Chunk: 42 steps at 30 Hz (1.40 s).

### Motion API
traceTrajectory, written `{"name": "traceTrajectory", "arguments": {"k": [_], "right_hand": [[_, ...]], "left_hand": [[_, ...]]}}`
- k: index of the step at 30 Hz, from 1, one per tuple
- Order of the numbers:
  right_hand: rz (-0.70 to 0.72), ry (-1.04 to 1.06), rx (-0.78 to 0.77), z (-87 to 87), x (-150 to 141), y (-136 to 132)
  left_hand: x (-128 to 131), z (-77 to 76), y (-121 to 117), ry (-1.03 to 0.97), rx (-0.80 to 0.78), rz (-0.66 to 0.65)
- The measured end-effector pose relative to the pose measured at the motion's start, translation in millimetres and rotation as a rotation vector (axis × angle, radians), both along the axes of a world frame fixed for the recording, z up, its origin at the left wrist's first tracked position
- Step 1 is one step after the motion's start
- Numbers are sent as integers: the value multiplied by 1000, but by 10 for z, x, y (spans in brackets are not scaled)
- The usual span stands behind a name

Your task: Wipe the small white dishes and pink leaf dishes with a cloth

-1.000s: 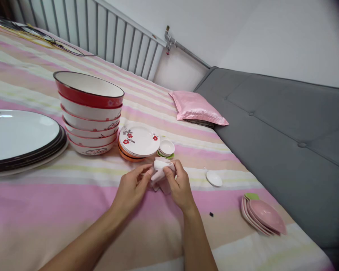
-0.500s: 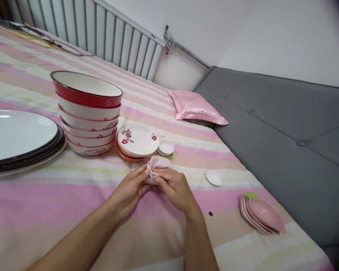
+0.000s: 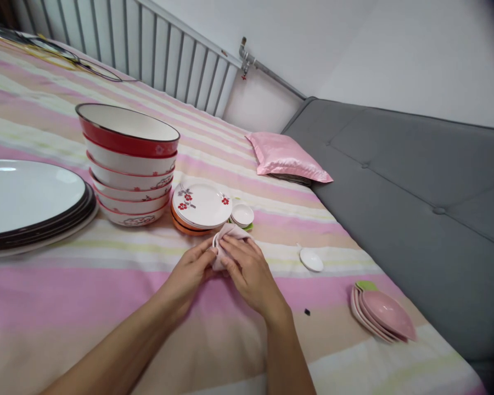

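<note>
In the middle of the view, my left hand (image 3: 193, 270) pinches the edge of what looks like a small white dish (image 3: 214, 242), mostly covered by a pale pink cloth (image 3: 234, 230). Pressed onto that cloth from the right is my right hand (image 3: 251, 272), its fingers bent over the folds. Just beyond the hands lies a stack of white plates with red flowers (image 3: 206, 203), resting on orange-sided dishes (image 3: 185, 226). Small white dishes (image 3: 242, 214) sit beside that stack, on something green.
A tall stack of red and white bowls (image 3: 132, 164) and dark-rimmed plates (image 3: 33, 192) stand left. To the right lie a small white dish (image 3: 312, 259), a black scrap (image 3: 307, 312) and pink dishes (image 3: 385, 312). A pink pillow (image 3: 288, 157) rests against the grey headboard (image 3: 415, 181).
My right hand's fingers have stretched further up over the cloth, which is now flatter and less bunched. My left hand stays almost in place. The dishes around have not moved.
</note>
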State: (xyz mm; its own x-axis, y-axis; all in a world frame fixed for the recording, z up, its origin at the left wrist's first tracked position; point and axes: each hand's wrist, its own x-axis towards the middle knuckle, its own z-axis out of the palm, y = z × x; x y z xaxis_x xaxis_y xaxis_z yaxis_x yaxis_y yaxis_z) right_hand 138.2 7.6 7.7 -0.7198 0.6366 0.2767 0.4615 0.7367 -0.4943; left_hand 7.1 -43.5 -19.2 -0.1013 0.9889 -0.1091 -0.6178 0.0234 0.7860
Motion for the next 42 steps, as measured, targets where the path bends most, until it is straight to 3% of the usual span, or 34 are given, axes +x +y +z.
{"name": "traceTrajectory", "arguments": {"k": [6, 11, 18, 23, 25, 30, 32, 38, 42], "right_hand": [[-4, -15, 2, -61, 23, 22], [58, 64, -92, 4, 65, 48], [48, 228, -371, 60, 154, 70], [29, 395, -580, 44, 199, 100], [-46, 520, -643, 22, 223, 138], [-486, 936, -710, -91, 309, 309], [-583, 1047, -715, -132, 331, 365], [-529, 1040, -764, -159, 253, 347], [-568, 1022, -726, -150, 211, 318]], "left_hand": [[23, -66, 30, 21, 1, 79], [43, -48, 21, 22, 12, 64], [41, 14, -4, 15, -97, 52], [11, 23, 5, 109, -177, 120], [-1, 22, 5, 162, -220, 138], [-10, 10, -3, 209, -272, 128], [-3, 1, -2, 213, -265, 133], [27, -28, 5, 260, -212, 130], [35, -35, -3, 279, -181, 79]]}}
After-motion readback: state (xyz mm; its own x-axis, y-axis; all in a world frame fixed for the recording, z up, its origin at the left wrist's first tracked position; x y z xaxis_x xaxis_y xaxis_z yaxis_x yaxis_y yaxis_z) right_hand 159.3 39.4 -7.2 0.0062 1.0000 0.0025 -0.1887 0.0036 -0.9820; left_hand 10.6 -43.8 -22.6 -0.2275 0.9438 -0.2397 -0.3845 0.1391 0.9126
